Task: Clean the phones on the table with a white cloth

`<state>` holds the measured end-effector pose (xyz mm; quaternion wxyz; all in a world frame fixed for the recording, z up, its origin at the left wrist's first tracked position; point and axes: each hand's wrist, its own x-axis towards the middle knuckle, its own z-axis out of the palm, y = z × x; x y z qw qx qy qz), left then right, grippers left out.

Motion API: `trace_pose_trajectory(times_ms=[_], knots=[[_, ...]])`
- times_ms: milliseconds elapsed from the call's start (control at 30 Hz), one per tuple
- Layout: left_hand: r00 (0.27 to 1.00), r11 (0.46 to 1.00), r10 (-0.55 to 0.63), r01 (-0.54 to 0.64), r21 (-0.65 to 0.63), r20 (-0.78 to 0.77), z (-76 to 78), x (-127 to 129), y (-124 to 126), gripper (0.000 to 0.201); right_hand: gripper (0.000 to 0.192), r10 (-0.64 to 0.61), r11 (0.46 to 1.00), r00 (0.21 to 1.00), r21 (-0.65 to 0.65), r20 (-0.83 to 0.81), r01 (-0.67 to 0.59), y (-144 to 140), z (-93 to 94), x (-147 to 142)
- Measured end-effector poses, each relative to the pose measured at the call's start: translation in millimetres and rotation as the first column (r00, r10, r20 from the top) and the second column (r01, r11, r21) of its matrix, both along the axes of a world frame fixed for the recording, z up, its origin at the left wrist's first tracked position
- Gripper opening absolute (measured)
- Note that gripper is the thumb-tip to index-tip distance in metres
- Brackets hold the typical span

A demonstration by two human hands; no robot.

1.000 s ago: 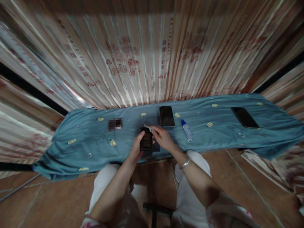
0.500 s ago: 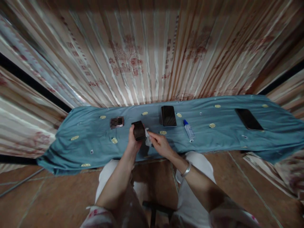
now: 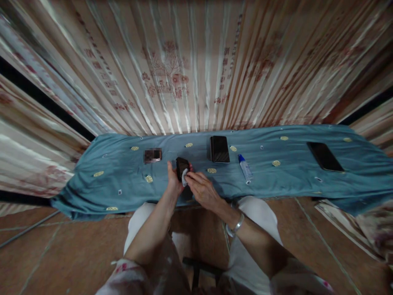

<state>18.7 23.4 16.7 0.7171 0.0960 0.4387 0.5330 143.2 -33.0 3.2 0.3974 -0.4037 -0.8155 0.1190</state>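
Observation:
My left hand (image 3: 174,182) holds a small black rectangular object (image 3: 181,164), with its thumb raised away on the left side. The object is tilted, and whether it is a phone or a case I cannot tell. Pinched in the fingers of my right hand (image 3: 202,189) is a crumpled white tissue or cloth (image 3: 184,178), pressed against the object's lower right edge. Both hands are just above the blue cloth. Left of them lies a small shiny phone-like device (image 3: 152,155), partly blurred out.
A blue patterned cloth (image 3: 123,168) covers the long surface. On it are a thick black tablet-like item (image 3: 220,149), a clear bottle with a blue cap (image 3: 245,168) and a black phone (image 3: 326,156) at the right. Printed curtains (image 3: 196,73) hang behind.
My right hand has moved left, bringing the white tissue from beside the black object onto its edge. The object has turned and tilted, and my left thumb has come off it.

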Motion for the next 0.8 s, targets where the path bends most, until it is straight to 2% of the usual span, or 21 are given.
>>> trace_pose_trajectory(times_ms=[300,500,700,800], knots=[[0.997,0.994,-0.03,0.037,0.098,-0.067,-2.4,9,-11,0.063,0.043,-0.013,0.999,1.0,0.033,0.02,0.012,0,3.0,-4],[0.986,0.991,0.026,-0.004,0.13,-0.162,-9.5,9,-7,0.059,0.045,0.001,0.996,0.999,0.085,0.052,-0.006,0,-5.0,-6],[0.949,0.958,0.082,0.01,0.286,-0.306,-27.6,20,-11,0.039,0.048,-0.102,0.995,0.994,0.021,0.032,0.101,16,-1.9,2],[0.929,0.93,0.035,0.105,0.352,-0.368,-27.4,24,-17,0.034,0.046,-0.135,0.991,0.99,-0.029,-0.036,0.134,25,0.4,8]])
